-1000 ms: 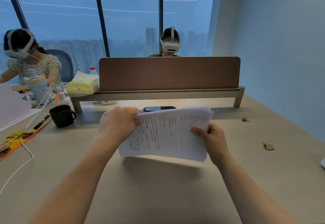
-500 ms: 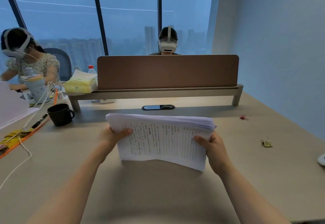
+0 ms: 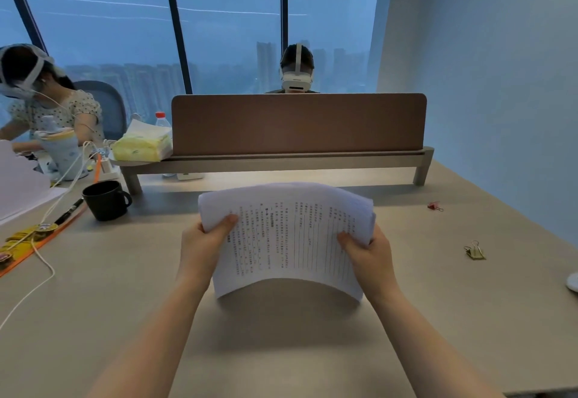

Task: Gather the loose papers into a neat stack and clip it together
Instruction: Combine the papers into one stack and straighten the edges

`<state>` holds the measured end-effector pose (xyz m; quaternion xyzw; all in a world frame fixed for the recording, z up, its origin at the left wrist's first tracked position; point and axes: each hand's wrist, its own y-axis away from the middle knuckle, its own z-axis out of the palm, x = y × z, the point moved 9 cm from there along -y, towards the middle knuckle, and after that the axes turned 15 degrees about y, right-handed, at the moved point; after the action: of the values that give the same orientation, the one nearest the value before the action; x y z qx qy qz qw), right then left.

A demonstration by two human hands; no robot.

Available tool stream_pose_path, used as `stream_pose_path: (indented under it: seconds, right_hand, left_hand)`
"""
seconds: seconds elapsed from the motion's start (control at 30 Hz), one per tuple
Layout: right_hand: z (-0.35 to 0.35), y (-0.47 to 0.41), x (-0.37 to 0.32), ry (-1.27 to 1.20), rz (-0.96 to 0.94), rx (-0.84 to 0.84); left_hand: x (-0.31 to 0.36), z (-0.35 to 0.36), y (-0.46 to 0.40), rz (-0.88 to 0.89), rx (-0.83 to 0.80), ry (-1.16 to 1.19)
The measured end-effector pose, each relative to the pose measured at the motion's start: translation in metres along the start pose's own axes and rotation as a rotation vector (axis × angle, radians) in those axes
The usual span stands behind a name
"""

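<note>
A thick stack of printed white papers [image 3: 287, 235] stands on its lower edge on the beige desk [image 3: 281, 350], bowed outward in the middle. My left hand [image 3: 203, 244] grips its left side with the thumb on the front sheet. My right hand [image 3: 369, 254] grips its right side the same way. A gold binder clip [image 3: 474, 250] lies on the desk to the right, apart from the stack. A small red binder clip [image 3: 434, 206] lies farther back on the right.
A black mug [image 3: 106, 199] stands at the left with a pen, white cables and an orange strip beside it. A brown divider screen [image 3: 297, 122] on a low shelf closes the far side. Two people with headsets sit beyond. A white object [image 3: 573, 282] shows at the right edge.
The stack has swung from tilted in the air to upright on the desk. My left hand has shifted from the top corner to the left side. The sheets now bow outward.
</note>
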<state>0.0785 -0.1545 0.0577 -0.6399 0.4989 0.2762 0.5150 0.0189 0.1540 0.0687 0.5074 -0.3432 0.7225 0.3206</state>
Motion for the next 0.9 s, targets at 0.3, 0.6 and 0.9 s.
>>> stream_pose_path:
  seconds: [0.3,0.6,0.9]
  right_hand:
    - [-0.035,-0.012,-0.055,0.365,-0.396,0.269]
    - [-0.035,-0.01,-0.052,0.405,-0.41,0.263]
    - [-0.038,-0.011,-0.055,0.412,-0.422,0.291]
  left_hand:
    - [0.033,0.007,-0.001,0.115,0.059,0.034]
    - [0.028,0.01,-0.008,-0.057,0.179,0.107]
    - [0.03,0.008,-0.008,-0.071,0.181,0.084]
